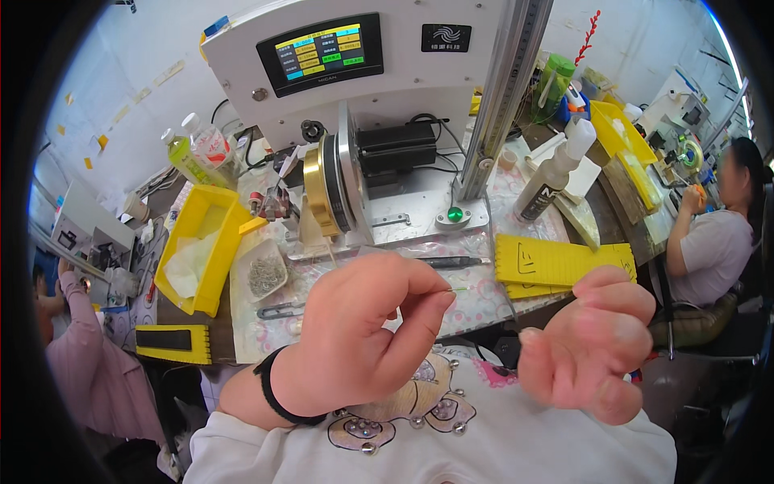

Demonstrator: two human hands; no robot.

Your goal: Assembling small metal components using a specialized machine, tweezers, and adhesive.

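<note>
My left hand (363,331), with a black band at its wrist, is raised in front of my chest. Its thumb and forefinger pinch a thin, short greenish piece (460,289), too small for me to tell its kind. To the right, my right hand (592,347) is turned palm up with loosely curled fingers, the thumb apart from them and nothing visible in it. Beyond the left hand stands a machine with a brass-coloured wheel (316,194). A dark pen-like tool (451,262) lies on the table just past the pinching fingers.
A white dish (266,278) of small metal pins and a yellow bin (189,258) stand at left. Stacked yellow plates (556,262) and a pump bottle (548,181) are at right. A green-lit button (455,214) sits by the metal column. Other people work at both sides.
</note>
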